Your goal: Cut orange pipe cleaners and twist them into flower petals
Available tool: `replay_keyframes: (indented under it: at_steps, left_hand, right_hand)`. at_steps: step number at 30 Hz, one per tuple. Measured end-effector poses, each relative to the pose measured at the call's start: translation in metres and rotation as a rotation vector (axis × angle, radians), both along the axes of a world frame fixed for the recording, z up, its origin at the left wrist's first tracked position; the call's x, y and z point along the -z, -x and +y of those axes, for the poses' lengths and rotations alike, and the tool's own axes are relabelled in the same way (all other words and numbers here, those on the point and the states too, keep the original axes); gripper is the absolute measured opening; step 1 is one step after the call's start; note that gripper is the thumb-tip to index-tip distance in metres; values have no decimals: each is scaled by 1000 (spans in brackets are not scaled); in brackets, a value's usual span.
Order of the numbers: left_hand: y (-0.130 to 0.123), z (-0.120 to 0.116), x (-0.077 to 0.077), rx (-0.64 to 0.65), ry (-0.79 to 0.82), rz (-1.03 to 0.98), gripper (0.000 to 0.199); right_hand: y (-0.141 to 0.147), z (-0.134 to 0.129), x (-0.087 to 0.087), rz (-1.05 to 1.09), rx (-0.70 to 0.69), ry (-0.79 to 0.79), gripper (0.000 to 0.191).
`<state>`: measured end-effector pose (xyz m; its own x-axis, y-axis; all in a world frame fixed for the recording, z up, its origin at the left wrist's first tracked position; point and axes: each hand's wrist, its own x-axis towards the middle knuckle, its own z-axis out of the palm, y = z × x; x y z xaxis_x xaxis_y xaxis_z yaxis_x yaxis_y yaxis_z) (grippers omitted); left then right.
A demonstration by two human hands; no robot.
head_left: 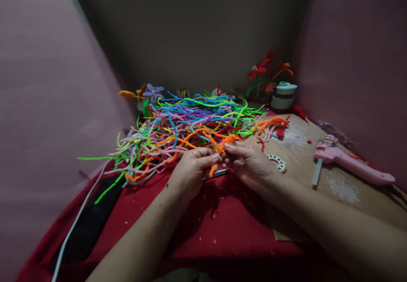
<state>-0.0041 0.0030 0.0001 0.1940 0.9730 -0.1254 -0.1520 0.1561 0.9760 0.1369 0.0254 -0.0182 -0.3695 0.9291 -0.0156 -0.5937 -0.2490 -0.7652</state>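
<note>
Both of my hands meet at the middle of the red-covered table, closed around orange pipe cleaners [229,140] bent into a looped shape. My left hand [199,163] pinches the lower part, and a short orange end pokes down below its thumb. My right hand [248,161] grips the looped part from the right, its thumb on top. Some fingertips are hidden behind the work. Just beyond the hands lies a large heap of pipe cleaners [203,112] in many colours. Under the hands a dark, thin metal tool [221,173] shows only in part.
At right a pink glue gun [352,161] lies on a brown board [295,214], near a pale ring with holes [276,162]. Pipe-cleaner flowers [259,69] and a lidded jar [283,95] stand behind. A white cable [79,214] crosses the left side over a black strip [92,222].
</note>
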Motion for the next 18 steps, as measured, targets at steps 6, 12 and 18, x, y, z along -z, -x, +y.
replay_keyframes:
  at_steps: [6,12,18]
  left_hand:
    - [2,3,3,72,62,-106,10]
    - [4,1,1,118,85,-101,11]
    - [4,0,-1,148,93,-158,6]
  right_hand:
    - [2,-1,-1,-10,30,-26,8]
    - [1,0,-4,-44,8,-60,11]
    - [-1,1,-3,-82,-18,-154,8]
